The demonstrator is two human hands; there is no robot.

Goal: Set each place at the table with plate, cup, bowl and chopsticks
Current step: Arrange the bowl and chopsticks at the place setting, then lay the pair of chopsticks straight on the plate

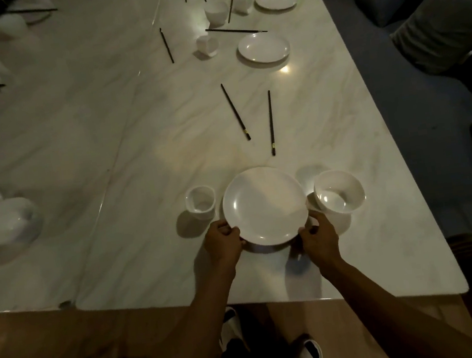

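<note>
With left hand [224, 244] and right hand [319, 237] clamped on the plate [264, 205] rim, set it down level, centred between cup [201, 203] and bowl [339, 191], clear of both

Pale marble table [124, 151], bearing a white plate [265, 206] near the front edge, cup [200, 202] just left, bowl [339, 191] just right, two black chopsticks [271, 122] lying apart beyond.

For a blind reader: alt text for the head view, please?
Both hands, left hand and right hand, hold a white plate at the marble table edge, between a cup and bowl; two black chopsticks lie apart beyond.
</note>
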